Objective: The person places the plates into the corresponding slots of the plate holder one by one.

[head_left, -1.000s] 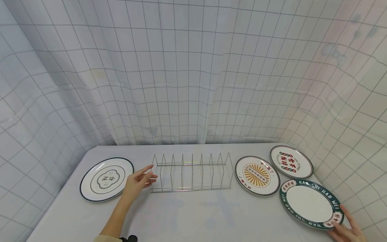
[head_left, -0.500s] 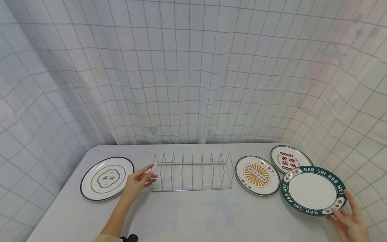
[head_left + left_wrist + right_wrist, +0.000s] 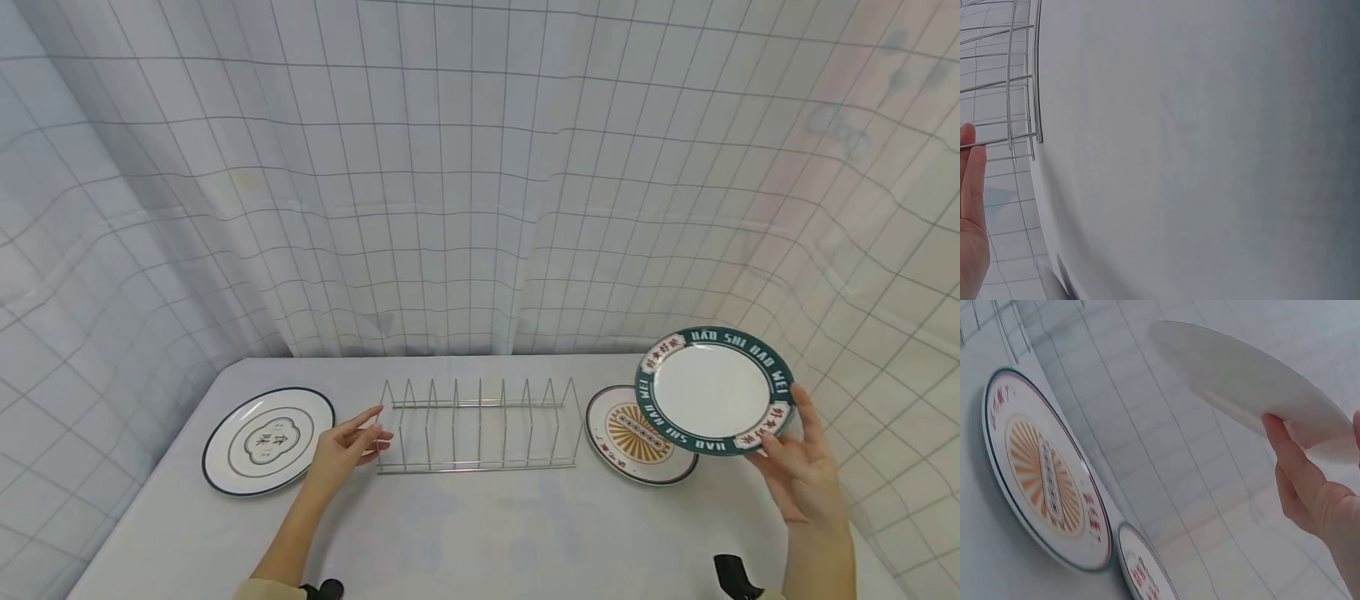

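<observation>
One green plate (image 3: 712,390) is tilted in the grip of your right hand (image 3: 806,471), raised to the right of the rack (image 3: 476,470), whose long axis runs left-right; your left hand (image 3: 339,457), nearer the rack, pinches its left end.

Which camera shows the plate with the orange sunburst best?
The right wrist view: the sunburst plate shows whole, nothing covering it. In the head view, the green-rimmed plate held in the right hand hides part of it; the left wrist view doesn't show it.
</observation>
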Tool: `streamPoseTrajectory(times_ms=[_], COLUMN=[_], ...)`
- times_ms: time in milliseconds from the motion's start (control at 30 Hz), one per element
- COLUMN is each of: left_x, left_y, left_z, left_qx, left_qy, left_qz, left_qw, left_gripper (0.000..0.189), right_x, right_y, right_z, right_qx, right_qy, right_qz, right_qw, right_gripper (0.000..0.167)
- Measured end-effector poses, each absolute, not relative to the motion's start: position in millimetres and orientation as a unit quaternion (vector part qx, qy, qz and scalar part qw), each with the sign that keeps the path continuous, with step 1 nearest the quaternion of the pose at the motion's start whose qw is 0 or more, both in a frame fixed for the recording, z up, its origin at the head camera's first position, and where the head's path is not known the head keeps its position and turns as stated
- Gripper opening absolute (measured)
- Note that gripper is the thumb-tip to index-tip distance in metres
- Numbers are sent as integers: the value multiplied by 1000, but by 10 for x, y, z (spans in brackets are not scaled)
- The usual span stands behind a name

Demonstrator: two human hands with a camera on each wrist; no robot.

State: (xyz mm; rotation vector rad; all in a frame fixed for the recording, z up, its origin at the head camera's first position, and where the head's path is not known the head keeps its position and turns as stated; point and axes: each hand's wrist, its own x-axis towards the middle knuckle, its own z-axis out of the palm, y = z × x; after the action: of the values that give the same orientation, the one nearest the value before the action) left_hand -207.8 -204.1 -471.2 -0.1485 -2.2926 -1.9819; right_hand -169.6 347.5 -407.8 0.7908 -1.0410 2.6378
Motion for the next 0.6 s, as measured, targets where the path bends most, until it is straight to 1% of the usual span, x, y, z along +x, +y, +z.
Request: streamPoseTrajectory(times_ms=[67,167,300,400,600], left_x=[-2080,-2081,-2081,-2074,-2069], left_y=[-2037,-2042,-2053,-2055,-2051], left_z=[-4707,-4706,-4705,-4697,-4680], left_qx=[-46,-48,-49,-47,-49], left_qy=[-754,-752,-751,-748,-744], left_qz=[-653,-656,-657,-661,-666], left_qw=[51,49,47,43,34], left_gripper=[44,45,46,47,49], right_x=[-1798,-1940,-2057,-2117,-2227], right_y=[3287,2990,2582,2277,1690], right_z=[-4022,-3953,-3867,-3809,-3683], right_qx=[265,274,255,231,169], right_qy=[-372,-385,-415,-446,-517], right_qz=[885,879,873,865,838], right_qw=[89,56,6,-24,-54], right_gripper=[70,70,70,71,74])
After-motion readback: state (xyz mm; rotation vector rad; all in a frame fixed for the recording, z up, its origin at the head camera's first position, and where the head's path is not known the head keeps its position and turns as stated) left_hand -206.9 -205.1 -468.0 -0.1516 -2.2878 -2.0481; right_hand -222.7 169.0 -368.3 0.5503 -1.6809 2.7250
